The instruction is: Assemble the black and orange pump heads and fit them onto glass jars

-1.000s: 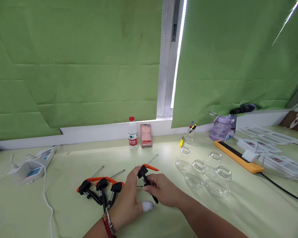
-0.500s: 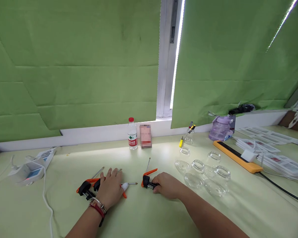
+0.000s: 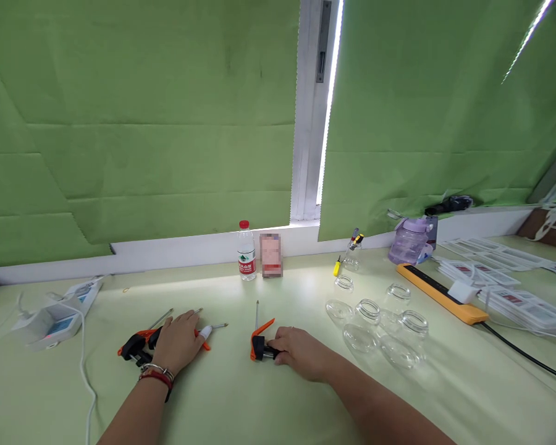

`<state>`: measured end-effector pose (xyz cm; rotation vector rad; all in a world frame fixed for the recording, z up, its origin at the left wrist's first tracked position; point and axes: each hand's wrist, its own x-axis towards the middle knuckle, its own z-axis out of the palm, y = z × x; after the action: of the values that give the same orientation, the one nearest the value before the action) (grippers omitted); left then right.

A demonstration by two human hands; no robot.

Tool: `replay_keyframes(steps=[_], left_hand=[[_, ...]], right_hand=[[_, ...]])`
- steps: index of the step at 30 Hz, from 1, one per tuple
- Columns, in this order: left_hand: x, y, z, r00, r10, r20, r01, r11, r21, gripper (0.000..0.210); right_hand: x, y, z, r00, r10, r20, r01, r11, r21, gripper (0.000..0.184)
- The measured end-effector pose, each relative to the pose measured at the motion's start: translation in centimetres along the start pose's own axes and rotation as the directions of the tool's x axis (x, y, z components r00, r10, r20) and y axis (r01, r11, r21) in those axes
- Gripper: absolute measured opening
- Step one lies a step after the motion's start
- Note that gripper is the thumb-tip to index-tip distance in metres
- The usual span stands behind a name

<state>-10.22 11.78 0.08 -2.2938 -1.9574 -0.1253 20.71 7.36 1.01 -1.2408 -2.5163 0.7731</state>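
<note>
My left hand (image 3: 180, 340) is closed palm-down over several orange-and-black clamp-like tools (image 3: 134, 347) with thin metal shafts, bunched together on the table. It hides much of them; black knobs stick out to its left and shaft tips beyond its fingers. A white tip, apparently a covering on the thumb, shows at its right side. My right hand (image 3: 301, 353) grips the black end of another orange-and-black tool (image 3: 258, 346). That tool lies apart from the bunch, its metal shaft pointing away from me.
Several clear glass jars (image 3: 368, 314) stand to the right, near a yellow-handled screwdriver (image 3: 336, 266). At the back are a water bottle (image 3: 247, 253) and a pink box-like item (image 3: 271, 254). An orange power strip (image 3: 440, 293) and a purple jug (image 3: 408, 241) are farther right; a white cable (image 3: 84, 364) runs left.
My left hand has slid left with the bunched tools, its fingers drawn closer together. My right hand has also shifted slightly left and nearer me with its tool.
</note>
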Motion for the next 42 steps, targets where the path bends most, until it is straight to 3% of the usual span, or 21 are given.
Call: replay_keyframes(steps=[12,17,19,21,23,24,26,28,30,32,35,42], left_hand=[[0.1,-0.2,0.2,1.000,-0.005,-0.009,0.005,1.000,-0.011,0.047],[0.0,-0.2,0.1,1.000,-0.020,-0.023,0.020,1.000,-0.018,0.047],[-0.1,0.0,-0.3,0.998,-0.025,-0.061,0.025,1.000,0.003,0.047],[-0.2,0.6,-0.8,0.993,-0.017,-0.117,0.023,0.999,0.045,0.047],[-0.3,1.7,-1.4,0.986,0.018,-0.167,-0.007,0.998,0.066,0.045],[-0.5,2.5,-1.6,0.981,0.051,-0.187,-0.043,0.998,0.052,0.044],[-1.0,4.3,-1.8,0.970,0.113,-0.217,-0.125,0.991,-0.041,0.044],[-1.7,6.2,-1.6,0.965,0.162,-0.206,-0.205,0.957,-0.205,0.048],[-2.4,7.9,-0.9,0.963,0.212,-0.164,-0.262,0.873,-0.410,0.053],[-3.1,9.0,-0.1,0.952,0.280,-0.121,-0.298,0.771,-0.563,0.060],[-3.5,9.5,1.0,0.941,0.332,-0.061,-0.283,0.679,-0.678,0.070],[-3.2,9.0,1.0,0.957,0.291,0.004,-0.200,0.669,-0.716,0.057]], right_hand=[[-0.2,0.1,-0.4,0.999,-0.037,0.014,0.037,0.999,0.002,0.027],[-0.4,-0.2,-0.8,1.000,0.011,-0.001,-0.011,1.000,-0.007,0.028],[-0.6,-0.2,-1.4,0.997,0.052,-0.062,-0.055,0.997,-0.049,0.027],[-0.7,0.0,-2.4,0.974,0.078,-0.213,-0.094,0.993,-0.069,0.029],[-0.9,0.3,-3.5,0.892,0.106,-0.439,-0.138,0.990,-0.041,0.035],[-1.0,0.6,-3.9,0.817,0.133,-0.561,-0.170,0.985,-0.015,0.036],[-1.0,1.3,-4.5,0.602,0.202,-0.772,-0.248,0.967,0.059,0.040],[-0.8,2.2,-4.6,0.402,0.245,-0.883,-0.293,0.947,0.129,0.047],[-0.5,3.2,-4.3,0.296,0.233,-0.926,-0.302,0.943,0.140,0.058],[-0.1,4.5,-3.7,0.233,0.204,-0.951,-0.325,0.938,0.122,0.068],[0.3,6.5,-3.1,0.187,0.254,-0.949,-0.373,0.912,0.171,0.078],[0.5,9.3,-2.4,0.129,0.524,-0.842,-0.434,0.793,0.427,0.094]])
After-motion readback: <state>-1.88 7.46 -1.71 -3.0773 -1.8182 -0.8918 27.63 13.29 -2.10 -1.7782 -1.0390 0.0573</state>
